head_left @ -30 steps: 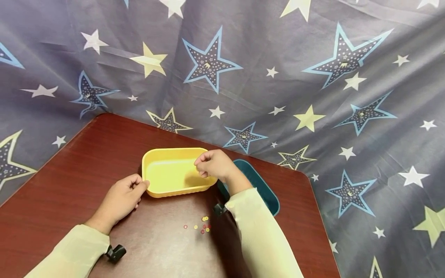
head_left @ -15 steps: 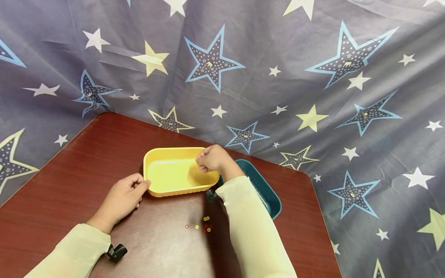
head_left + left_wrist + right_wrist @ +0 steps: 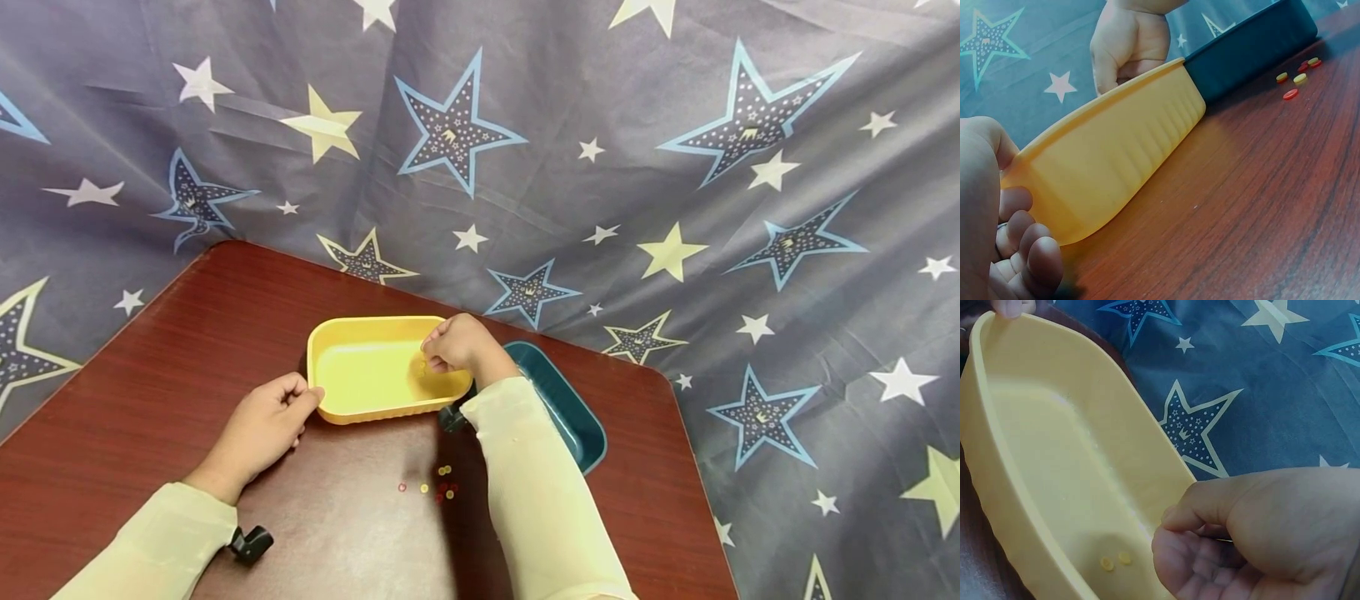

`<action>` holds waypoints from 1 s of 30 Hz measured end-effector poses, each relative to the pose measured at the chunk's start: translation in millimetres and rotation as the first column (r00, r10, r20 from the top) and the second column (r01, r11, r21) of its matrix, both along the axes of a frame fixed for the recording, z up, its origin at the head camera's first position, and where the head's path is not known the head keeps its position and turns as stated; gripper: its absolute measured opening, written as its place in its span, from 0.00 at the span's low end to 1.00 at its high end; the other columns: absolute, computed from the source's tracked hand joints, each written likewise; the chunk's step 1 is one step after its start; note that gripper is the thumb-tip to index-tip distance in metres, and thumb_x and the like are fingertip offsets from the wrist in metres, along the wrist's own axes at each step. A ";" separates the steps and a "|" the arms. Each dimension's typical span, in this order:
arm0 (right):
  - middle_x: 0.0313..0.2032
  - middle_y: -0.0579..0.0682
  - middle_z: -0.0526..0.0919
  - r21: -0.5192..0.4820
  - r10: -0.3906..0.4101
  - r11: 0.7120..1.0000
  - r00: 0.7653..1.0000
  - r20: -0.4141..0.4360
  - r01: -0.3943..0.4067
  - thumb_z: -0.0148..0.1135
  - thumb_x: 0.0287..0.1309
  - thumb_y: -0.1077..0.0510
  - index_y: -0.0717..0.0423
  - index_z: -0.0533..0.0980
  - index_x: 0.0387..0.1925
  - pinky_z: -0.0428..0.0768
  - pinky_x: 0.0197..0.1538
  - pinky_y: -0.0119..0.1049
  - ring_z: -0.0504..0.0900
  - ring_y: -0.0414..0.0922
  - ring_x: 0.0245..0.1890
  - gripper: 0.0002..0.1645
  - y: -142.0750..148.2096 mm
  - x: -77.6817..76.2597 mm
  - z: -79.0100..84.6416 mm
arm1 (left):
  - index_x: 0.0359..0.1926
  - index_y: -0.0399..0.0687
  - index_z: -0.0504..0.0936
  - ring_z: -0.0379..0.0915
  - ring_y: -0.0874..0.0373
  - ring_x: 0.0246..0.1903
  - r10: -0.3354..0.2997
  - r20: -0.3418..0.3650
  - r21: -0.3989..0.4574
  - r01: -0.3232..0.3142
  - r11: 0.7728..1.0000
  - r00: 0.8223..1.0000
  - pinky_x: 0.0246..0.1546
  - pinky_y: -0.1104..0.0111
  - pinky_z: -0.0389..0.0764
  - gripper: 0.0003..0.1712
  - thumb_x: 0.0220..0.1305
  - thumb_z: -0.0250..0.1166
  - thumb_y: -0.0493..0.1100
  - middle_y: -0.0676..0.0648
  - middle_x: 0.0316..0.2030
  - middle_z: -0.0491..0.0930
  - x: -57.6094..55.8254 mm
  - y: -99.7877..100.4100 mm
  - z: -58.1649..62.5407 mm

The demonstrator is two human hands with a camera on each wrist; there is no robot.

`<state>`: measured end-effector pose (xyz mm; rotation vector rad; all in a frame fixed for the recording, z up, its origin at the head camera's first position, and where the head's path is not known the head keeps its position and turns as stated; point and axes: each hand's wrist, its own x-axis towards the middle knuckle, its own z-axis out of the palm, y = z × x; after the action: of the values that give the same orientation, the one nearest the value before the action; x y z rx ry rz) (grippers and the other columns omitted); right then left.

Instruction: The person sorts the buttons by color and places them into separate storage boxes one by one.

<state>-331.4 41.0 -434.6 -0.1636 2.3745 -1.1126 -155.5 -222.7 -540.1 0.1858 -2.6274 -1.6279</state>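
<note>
My left hand (image 3: 262, 429) pinches the near left corner of a yellow plastic basket (image 3: 367, 375), thumb over the rim and fingertips against the outer wall in the left wrist view. Over the basket's right end hovers my right hand (image 3: 467, 350), palm inward with fingers and thumb curled together. A thin yellowish sliver shows among those fingers in the right wrist view; whether it is a button is unclear. Below them, two small yellow buttons, one (image 3: 1107, 563) beside the other (image 3: 1124, 557), lie on the basket floor.
Several small red and yellow buttons, among them a yellow one (image 3: 1300, 79) and a red one (image 3: 1290, 94), lie scattered on the reddish-brown table (image 3: 322, 517). A dark teal basket (image 3: 573, 408) stands right of the yellow one, partly behind my right arm. A star-patterned curtain (image 3: 570, 200) hangs behind.
My right hand has shifted slightly, its forearm swinging left. Small yellow buttons now show on the basket floor under it, where none was visible a second ago. My left hand keeps its place.
</note>
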 end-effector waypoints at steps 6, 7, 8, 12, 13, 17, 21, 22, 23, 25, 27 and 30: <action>0.32 0.56 0.86 -0.023 0.003 1.000 1.000 -0.007 -0.003 0.71 0.75 0.65 0.65 0.87 0.38 0.93 0.57 0.55 0.85 0.48 0.31 0.07 1.7 3.3 9.8 | 0.37 0.50 0.76 0.77 0.53 0.18 0.002 -0.006 -0.007 -0.003 1.000 1.000 0.21 0.62 0.77 0.25 0.86 0.61 0.64 0.48 0.19 0.78 -0.8 0.0 0.4; 0.31 0.55 0.86 -0.026 0.008 1.000 1.000 -0.012 -0.008 0.71 0.74 0.65 0.65 0.88 0.38 0.93 0.56 0.53 0.85 0.47 0.31 0.06 2.2 4.0 11.1 | 0.37 0.50 0.76 0.77 0.53 0.18 0.004 -0.006 -0.008 -0.004 1.000 1.000 0.21 0.62 0.77 0.26 0.86 0.61 0.64 0.48 0.19 0.78 -0.8 0.0 0.5; 0.31 0.54 0.86 -0.024 0.017 1.000 1.000 -0.020 -0.018 0.71 0.74 0.65 0.65 0.88 0.38 0.94 0.55 0.52 0.85 0.47 0.30 0.06 2.9 4.7 12.4 | 0.37 0.50 0.76 0.77 0.53 0.18 0.004 -0.005 -0.008 -0.004 1.000 1.000 0.21 0.62 0.77 0.26 0.86 0.60 0.65 0.48 0.19 0.78 -0.7 0.0 0.7; 0.30 0.51 0.86 -0.024 0.059 0.998 0.997 -0.046 -0.060 0.72 0.72 0.65 0.63 0.88 0.37 0.94 0.45 0.42 0.86 0.45 0.29 0.05 8.1 9.8 16.6 | 0.37 0.49 0.75 0.77 0.53 0.19 0.004 -0.004 -0.007 -0.004 1.000 1.000 0.21 0.62 0.76 0.26 0.86 0.60 0.65 0.48 0.19 0.78 -0.1 0.4 1.6; 0.29 0.51 0.86 -0.019 0.072 0.997 0.996 -0.054 -0.073 0.73 0.72 0.64 0.62 0.88 0.37 0.93 0.43 0.40 0.86 0.44 0.29 0.05 9.9 11.8 17.6 | 0.37 0.49 0.75 0.77 0.53 0.19 0.003 -0.003 -0.005 -0.003 1.000 1.000 0.21 0.62 0.76 0.26 0.86 0.61 0.64 0.48 0.19 0.78 0.1 0.5 1.9; 0.28 0.49 0.87 0.019 0.121 0.993 0.988 -0.101 -0.119 0.74 0.71 0.62 0.59 0.89 0.37 0.89 0.40 0.35 0.87 0.43 0.29 0.05 18.6 22.3 23.3 | 0.37 0.49 0.75 0.77 0.53 0.19 0.003 -0.002 0.000 -0.003 1.000 1.000 0.22 0.63 0.77 0.26 0.86 0.61 0.63 0.48 0.19 0.78 1.0 0.8 3.1; 0.27 0.49 0.88 0.029 0.142 0.990 0.981 -0.136 -0.140 0.75 0.71 0.60 0.57 0.90 0.37 0.89 0.40 0.36 0.88 0.43 0.29 0.05 28.6 37.3 26.7 | 0.37 0.49 0.75 0.77 0.53 0.20 0.002 -0.001 -0.005 -0.002 1.000 1.000 0.23 0.63 0.77 0.26 0.85 0.61 0.64 0.48 0.20 0.78 1.3 0.6 3.3; 0.26 0.48 0.88 0.024 0.144 0.990 0.979 -0.143 -0.142 0.74 0.71 0.61 0.58 0.90 0.38 0.90 0.40 0.37 0.88 0.43 0.29 0.04 31.1 41.6 26.7 | 0.37 0.49 0.75 0.77 0.53 0.20 0.001 0.000 -0.004 -0.001 1.000 1.000 0.23 0.63 0.77 0.26 0.85 0.61 0.64 0.48 0.20 0.78 1.4 0.5 3.4; 0.25 0.48 0.88 0.020 0.149 0.989 0.977 -0.151 -0.148 0.74 0.70 0.61 0.60 0.90 0.39 0.91 0.41 0.38 0.89 0.45 0.29 0.05 33.4 46.2 26.6 | 0.37 0.49 0.75 0.77 0.53 0.20 0.001 0.000 -0.004 -0.001 1.000 1.000 0.23 0.63 0.76 0.27 0.85 0.61 0.64 0.48 0.20 0.78 1.4 0.3 3.3; 0.25 0.47 0.87 0.026 0.161 0.987 0.972 -0.170 -0.159 0.74 0.70 0.61 0.61 0.91 0.41 0.92 0.39 0.38 0.90 0.45 0.28 0.05 38.4 55.5 25.9 | 0.37 0.49 0.75 0.77 0.53 0.19 0.000 0.000 -0.003 0.000 1.000 1.000 0.22 0.63 0.76 0.27 0.85 0.61 0.64 0.48 0.20 0.78 1.1 0.3 3.4; 0.24 0.46 0.88 0.047 0.174 0.985 0.965 -0.197 -0.168 0.74 0.69 0.60 0.60 0.91 0.41 0.91 0.37 0.37 0.91 0.46 0.27 0.06 43.7 64.9 25.2 | 0.36 0.49 0.75 0.77 0.53 0.19 -0.001 0.000 -0.003 0.001 1.000 1.000 0.22 0.63 0.76 0.27 0.86 0.61 0.64 0.48 0.20 0.78 0.6 0.2 3.5; 0.24 0.44 0.88 0.090 0.196 0.980 0.951 -0.238 -0.179 0.74 0.69 0.58 0.54 0.91 0.39 0.86 0.34 0.34 0.90 0.44 0.26 0.05 52.9 78.3 24.8 | 0.36 0.49 0.75 0.77 0.53 0.19 -0.004 -0.002 -0.003 0.004 1.000 1.000 0.22 0.63 0.76 0.26 0.86 0.61 0.64 0.48 0.20 0.78 -0.1 0.6 3.8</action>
<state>-253.1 93.8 -409.8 -0.5203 2.5454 -0.9677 -155.6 -222.0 -536.3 0.1798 -2.6304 -1.6245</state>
